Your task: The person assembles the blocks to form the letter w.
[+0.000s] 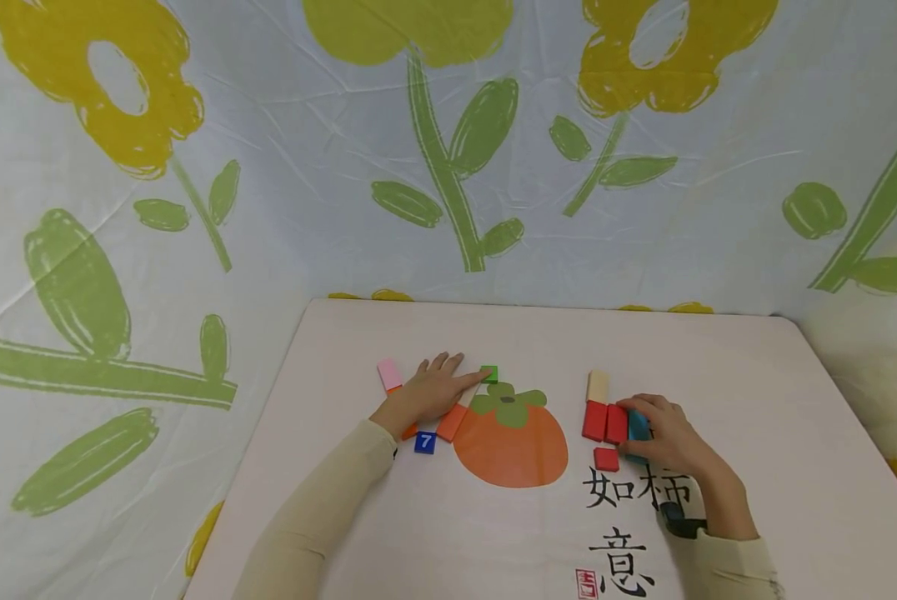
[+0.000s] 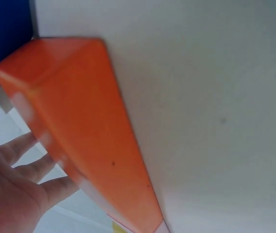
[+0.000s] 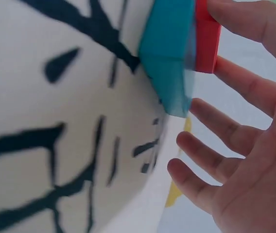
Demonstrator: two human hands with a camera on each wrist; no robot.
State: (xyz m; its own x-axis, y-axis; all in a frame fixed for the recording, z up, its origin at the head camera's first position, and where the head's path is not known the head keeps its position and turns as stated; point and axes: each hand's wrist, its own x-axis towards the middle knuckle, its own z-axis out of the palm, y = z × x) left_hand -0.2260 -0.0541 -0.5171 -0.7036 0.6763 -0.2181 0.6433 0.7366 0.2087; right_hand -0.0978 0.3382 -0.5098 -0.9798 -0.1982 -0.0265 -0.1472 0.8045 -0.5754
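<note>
My left hand [image 1: 433,392] lies over the left group of blocks with its fingers spread, and the extended index finger touches a small green block [image 1: 491,372]. Beside that hand are a blue block marked 7 [image 1: 425,442], an orange block [image 1: 452,423] and a pink block [image 1: 388,375]. The left wrist view shows a long orange block [image 2: 89,126] close up. My right hand [image 1: 666,433] pinches a red block [image 1: 616,423] between thumb and index finger, the other fingers loose. A teal block [image 3: 169,53] stands against it. Another red block [image 1: 594,420] adjoins on the left.
A small red block [image 1: 606,459] lies nearer me, and a beige block [image 1: 598,386] touches the red ones at the far side. The pale table [image 1: 433,533] carries a printed persimmon [image 1: 512,446] and black characters. A flowered cloth [image 1: 283,167] hangs behind.
</note>
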